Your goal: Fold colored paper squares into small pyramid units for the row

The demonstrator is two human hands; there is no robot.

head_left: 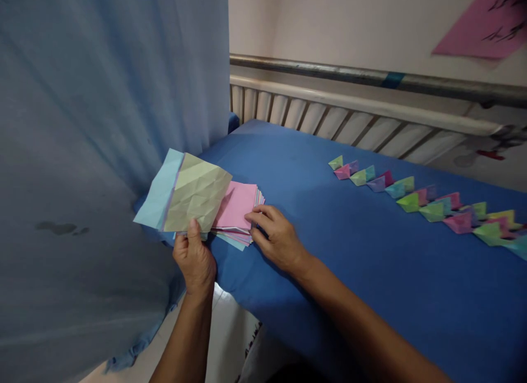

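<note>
My left hand (194, 259) is closed on a few creased paper sheets, its thumb pressing on the front one. A pale yellow-green sheet (197, 193) covers most of a light blue sheet (160, 191) that sticks out to the left. Just right of these lies a stack of coloured paper (241, 204) with a pink sheet on top. At the stack's right edge, my right hand (278, 237) pinches the paper with thumb and fingertips. How many sheets it grips is hidden.
Folded paper boats (432, 202) in several colours stand in rows along the right of the blue bed surface (313, 224). A blue curtain (102, 125) hangs at left. Behind the bed are a radiator (313, 111), a metal pipe (329, 69) and a pink note (486, 29).
</note>
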